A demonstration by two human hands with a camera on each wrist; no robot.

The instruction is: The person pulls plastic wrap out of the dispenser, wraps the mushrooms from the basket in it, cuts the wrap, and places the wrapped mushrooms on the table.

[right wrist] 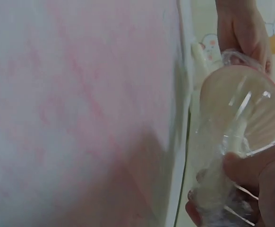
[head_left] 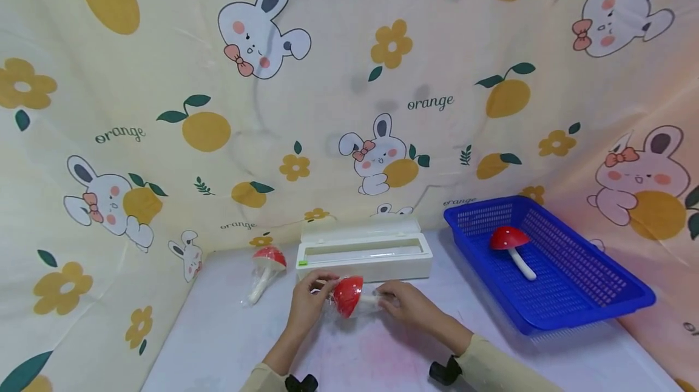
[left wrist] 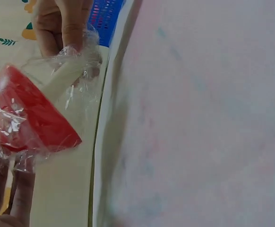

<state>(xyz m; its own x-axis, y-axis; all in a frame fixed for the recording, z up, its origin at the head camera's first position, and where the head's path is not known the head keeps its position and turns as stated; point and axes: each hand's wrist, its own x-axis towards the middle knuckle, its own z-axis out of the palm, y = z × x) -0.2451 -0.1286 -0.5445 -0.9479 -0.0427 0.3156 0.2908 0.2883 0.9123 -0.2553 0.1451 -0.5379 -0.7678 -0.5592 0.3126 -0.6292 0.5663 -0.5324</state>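
Observation:
Between both hands lies a toy mushroom (head_left: 347, 297), with a red cap and a pale stem, wrapped in clear plastic film (left wrist: 83, 101). My left hand (head_left: 309, 302) pinches the film at the top of the cap. The right hand (head_left: 408, 302) grips the wrapped stem end, its thumb pressed on the film in the right wrist view. Just behind the hands stands a white cling film dispenser (head_left: 363, 270), its lid raised. A second wrapped toy mushroom (head_left: 266, 269) lies to the left of the dispenser.
At the right sits a blue plastic basket (head_left: 595, 313) with one red-capped mushroom (head_left: 510, 239) in it, no film visible on it. A pale cloth (head_left: 393, 355) covers the table. Behind hangs a printed curtain (head_left: 327, 94) with rabbits and oranges.

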